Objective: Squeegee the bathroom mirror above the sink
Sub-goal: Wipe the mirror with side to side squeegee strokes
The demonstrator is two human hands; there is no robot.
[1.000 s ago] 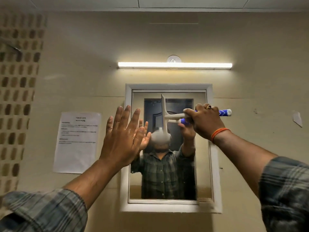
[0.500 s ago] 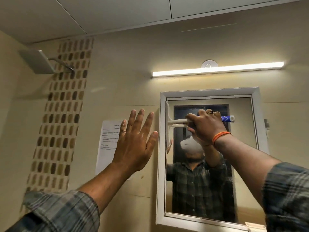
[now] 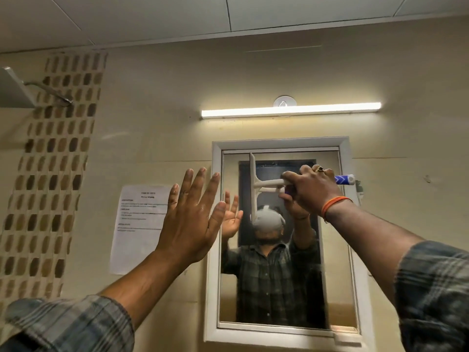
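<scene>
Right hand [image 3: 313, 193] gripped the squeegee [image 3: 256, 188] handle, blade upright on the mirror [image 3: 330, 262]; left hand [image 3: 189, 224] flat, fingers spread, holding nothing.

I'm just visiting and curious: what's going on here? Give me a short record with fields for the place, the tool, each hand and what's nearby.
place: bathroom wall with a white-framed mirror
tool: squeegee, blade upright in the mirror's upper part
right hand: grips the squeegee's handle; ring and orange wristband
left hand: raised, fingers straight, holds nothing
above mirror: lit tube light
left of mirror: printed paper sheet on the wall
far left: shower head
</scene>
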